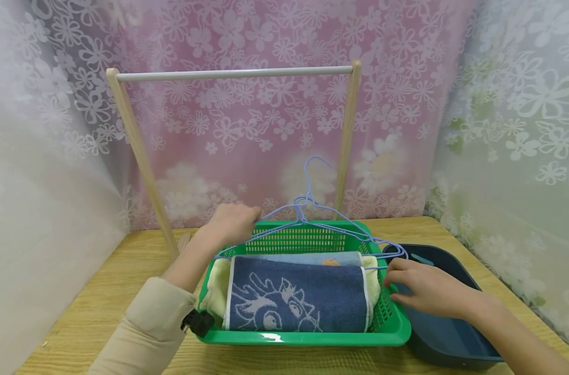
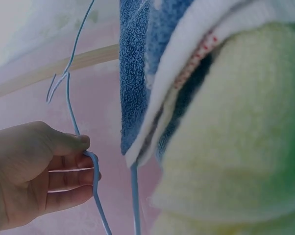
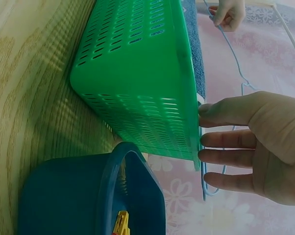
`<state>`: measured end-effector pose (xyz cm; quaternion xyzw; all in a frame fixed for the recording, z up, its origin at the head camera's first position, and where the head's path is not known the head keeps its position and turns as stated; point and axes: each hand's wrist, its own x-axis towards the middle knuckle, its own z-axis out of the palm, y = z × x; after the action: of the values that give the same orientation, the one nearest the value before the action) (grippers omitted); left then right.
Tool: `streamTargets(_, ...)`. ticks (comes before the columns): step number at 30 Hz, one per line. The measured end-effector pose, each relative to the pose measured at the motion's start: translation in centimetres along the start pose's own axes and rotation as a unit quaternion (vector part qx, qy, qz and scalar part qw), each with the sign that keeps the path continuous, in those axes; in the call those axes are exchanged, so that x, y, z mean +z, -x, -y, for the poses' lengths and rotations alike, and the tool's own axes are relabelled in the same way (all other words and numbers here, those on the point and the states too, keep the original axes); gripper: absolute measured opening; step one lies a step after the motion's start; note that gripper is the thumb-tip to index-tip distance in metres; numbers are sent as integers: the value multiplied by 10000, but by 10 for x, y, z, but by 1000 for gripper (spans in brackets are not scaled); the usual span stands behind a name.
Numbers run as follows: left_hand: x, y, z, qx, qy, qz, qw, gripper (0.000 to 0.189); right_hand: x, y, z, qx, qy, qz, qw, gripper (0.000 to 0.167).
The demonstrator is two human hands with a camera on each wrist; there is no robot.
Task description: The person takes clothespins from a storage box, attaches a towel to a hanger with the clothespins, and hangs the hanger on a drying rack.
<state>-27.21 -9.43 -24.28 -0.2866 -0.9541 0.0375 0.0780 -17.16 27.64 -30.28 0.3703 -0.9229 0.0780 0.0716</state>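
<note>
Several thin blue wire hangers (image 1: 308, 182) lie across a green plastic basket (image 1: 303, 338), one hook standing up. My left hand (image 1: 234, 223) pinches the left shoulder of one hanger between thumb and fingers, also plain in the left wrist view. At the hangers' right ends, my right hand (image 1: 425, 286) has its fingers loosely extended beside the basket rim; whether they touch the wire is unclear. A dark blue towel (image 1: 298, 297) with a pale cartoon drawing drapes in front. Behind it shows a light blue towel (image 1: 284, 257), and pale yellow cloth (image 1: 217, 284) bulges at the sides.
Behind the basket stands a wooden rack with a white crossbar (image 1: 237, 74). A dark blue bin (image 1: 441, 338) sits right of the basket, with a yellow clip (image 3: 121, 223) inside. Everything rests on a wooden table (image 1: 87, 281), with flowered curtains (image 1: 237, 120) around it.
</note>
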Motion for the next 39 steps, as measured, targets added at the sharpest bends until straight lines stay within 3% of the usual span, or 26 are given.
streamTargets(9, -2, 9, 0, 83, -687, -719, 9950, 12, 5, 0, 1, -203, 515, -358, 9978, 18)
streamTargets(19, -5, 17, 1, 33, -760, -1566, 9847, 10, 8, 2, -1, -381, 692, -764, 9939, 23)
streamTargets(23, -9, 19, 1, 37, -710, -1770, 9816, 4, 10, 3, -2, -394, 650, -775, 9941, 23)
streamTargets(28, -13, 22, 3, -39, -877, -1954, 9768, 10, 11, 3, -1, -352, 629, -803, 9942, 23)
streamTargets(39, -12, 30, 2, -156, -1012, -2328, 9671, 4, 14, 8, -2, -284, 424, -746, 9959, 25)
